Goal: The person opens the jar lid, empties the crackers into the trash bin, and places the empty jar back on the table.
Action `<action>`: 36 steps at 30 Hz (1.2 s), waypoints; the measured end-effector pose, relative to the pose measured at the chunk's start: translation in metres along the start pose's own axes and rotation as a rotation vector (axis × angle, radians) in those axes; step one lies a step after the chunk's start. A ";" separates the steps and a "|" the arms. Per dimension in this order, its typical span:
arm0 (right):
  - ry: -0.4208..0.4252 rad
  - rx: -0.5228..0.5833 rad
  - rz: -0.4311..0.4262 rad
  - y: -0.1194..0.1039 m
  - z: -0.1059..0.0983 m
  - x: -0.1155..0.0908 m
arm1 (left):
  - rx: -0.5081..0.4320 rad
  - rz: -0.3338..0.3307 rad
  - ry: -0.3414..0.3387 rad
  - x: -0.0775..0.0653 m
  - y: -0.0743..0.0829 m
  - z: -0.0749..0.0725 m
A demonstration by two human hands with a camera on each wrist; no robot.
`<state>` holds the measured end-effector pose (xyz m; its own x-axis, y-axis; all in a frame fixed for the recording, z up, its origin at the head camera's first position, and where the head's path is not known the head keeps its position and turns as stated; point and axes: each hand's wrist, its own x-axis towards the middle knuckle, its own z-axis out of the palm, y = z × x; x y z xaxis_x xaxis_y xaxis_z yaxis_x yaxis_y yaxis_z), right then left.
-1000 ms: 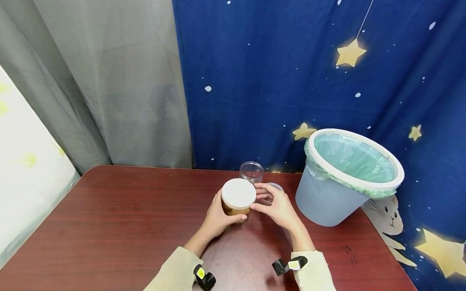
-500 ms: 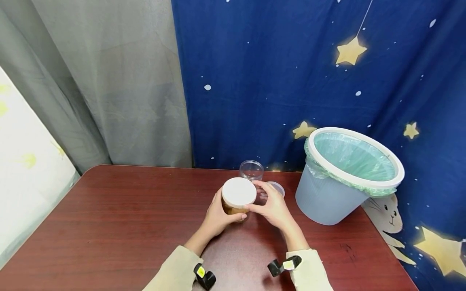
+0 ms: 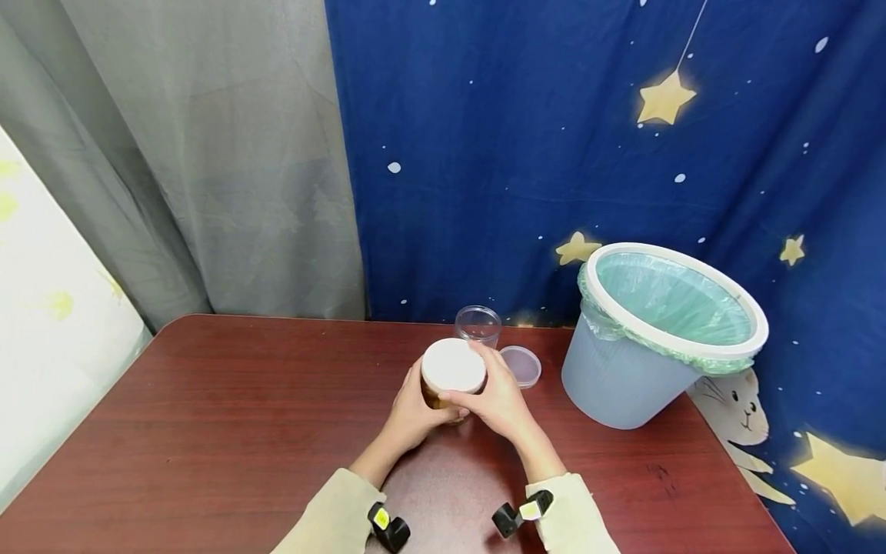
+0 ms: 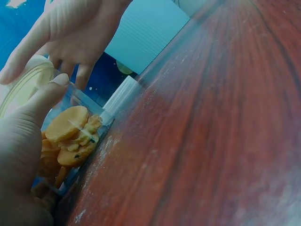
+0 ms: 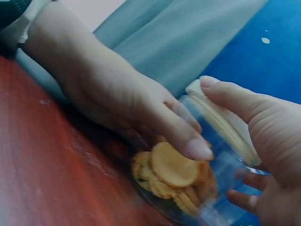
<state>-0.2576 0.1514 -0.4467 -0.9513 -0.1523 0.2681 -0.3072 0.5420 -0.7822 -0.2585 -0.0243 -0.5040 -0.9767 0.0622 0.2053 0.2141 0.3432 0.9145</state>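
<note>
A clear plastic jar (image 5: 221, 174) stands on the table, with round golden cookies (image 4: 68, 125) showing through its wall. On top of it sits a white ridged lid (image 3: 452, 365). My left hand (image 3: 410, 412) grips the jar's body from the left, its thumb along the near side. From the right, my right hand (image 3: 501, 400) holds the lid by its edge, thumb in front and fingers at the far side. In the right wrist view, the right thumb (image 5: 230, 96) lies on the lid's rim, and the lower fingers hang beside the jar wall.
Behind the jar stands a second clear container (image 3: 477, 323) without a lid. A flat translucent lid (image 3: 522, 366) lies right of it. At the table's right edge is a blue-grey bin (image 3: 616, 385) with a green liner. Curtains (image 3: 471, 154) hang beyond the far edge.
My right hand has moved left onto the white lid, its thumb now farther across the front edge. The flat translucent lid has come fully into sight. The left hand has kept its grip.
</note>
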 end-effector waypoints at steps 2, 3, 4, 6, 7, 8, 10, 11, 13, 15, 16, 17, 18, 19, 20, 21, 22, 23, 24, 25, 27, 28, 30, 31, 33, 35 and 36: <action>0.011 0.007 -0.002 -0.001 0.004 0.000 | -0.001 0.002 -0.001 0.000 0.000 0.000; 0.015 0.009 -0.002 -0.002 0.005 0.000 | -0.002 0.005 -0.002 0.000 -0.001 0.000; 0.021 0.011 -0.006 -0.002 0.007 -0.001 | -0.002 0.007 -0.002 0.000 -0.001 0.000; 0.023 0.011 -0.011 -0.002 0.008 -0.001 | -0.005 0.008 -0.004 0.000 -0.001 0.000; 0.019 0.005 -0.014 -0.002 0.008 -0.001 | -0.003 0.008 -0.004 0.000 -0.001 0.000; 0.012 0.001 -0.017 -0.002 0.007 -0.001 | -0.003 0.008 -0.005 0.000 -0.002 0.000; -0.016 -0.012 -0.024 -0.002 0.004 -0.002 | 0.001 0.002 -0.008 0.000 -0.001 0.000; -0.040 -0.019 -0.034 -0.002 0.001 -0.002 | 0.001 -0.001 -0.009 0.000 -0.001 0.000; -0.095 -0.033 -0.041 -0.002 -0.007 -0.002 | 0.007 -0.011 -0.009 0.000 -0.001 0.000; -0.153 -0.043 -0.039 -0.002 -0.017 -0.003 | 0.009 -0.021 -0.012 0.000 0.000 0.000; -0.178 -0.039 -0.039 -0.002 -0.022 -0.004 | 0.007 -0.024 -0.013 0.000 0.000 0.000; -0.202 -0.040 -0.036 -0.002 -0.026 -0.004 | 0.009 -0.026 -0.013 0.000 0.000 0.001; -0.217 -0.041 -0.030 -0.002 -0.030 -0.004 | 0.013 -0.027 -0.012 0.001 0.000 0.001; -0.228 -0.041 -0.029 -0.002 -0.033 -0.004 | 0.017 -0.027 -0.013 0.001 0.000 0.001; -0.237 -0.037 -0.034 -0.003 -0.036 -0.004 | 0.016 -0.026 -0.013 0.001 -0.001 0.001; -0.241 -0.033 -0.043 -0.003 -0.039 -0.004 | 0.020 -0.025 -0.012 0.001 -0.001 0.001; -0.246 -0.029 -0.057 -0.003 -0.040 -0.004 | 0.021 -0.025 -0.011 0.001 -0.001 0.001; -0.247 -0.032 -0.075 -0.002 -0.042 -0.004 | 0.019 -0.023 -0.010 0.001 -0.001 0.001; -0.248 -0.037 -0.090 -0.002 -0.043 -0.004 | 0.014 -0.022 -0.009 0.001 -0.001 0.001; -0.247 -0.035 -0.105 -0.001 -0.044 -0.003 | 0.009 -0.023 -0.008 0.001 -0.001 0.001; -0.243 -0.028 -0.129 0.001 -0.045 -0.003 | 0.001 -0.022 -0.007 0.001 -0.002 0.001; -0.241 -0.022 -0.133 0.002 -0.046 -0.002 | -0.004 -0.022 -0.006 0.001 -0.002 0.001; -0.221 -0.019 -0.128 0.003 -0.047 -0.001 | -0.008 -0.021 -0.005 0.001 -0.002 0.001; -0.207 -0.018 -0.120 0.004 -0.047 -0.001 | -0.005 -0.022 -0.006 0.001 -0.002 0.001; -0.171 -0.034 -0.096 0.004 -0.048 0.000 | 0.000 -0.025 -0.007 0.001 -0.002 0.001; -0.130 -0.069 -0.078 0.004 -0.049 0.000 | 0.003 -0.029 -0.010 0.001 -0.002 0.001; -0.115 -0.080 -0.066 0.004 -0.049 0.000 | 0.005 -0.032 -0.011 0.001 -0.002 0.001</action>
<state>-0.2576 0.1942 -0.4220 -0.9273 -0.2809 0.2474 -0.3702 0.5911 -0.7166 -0.2597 -0.0242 -0.5062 -0.9832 0.0615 0.1718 0.1824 0.3495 0.9190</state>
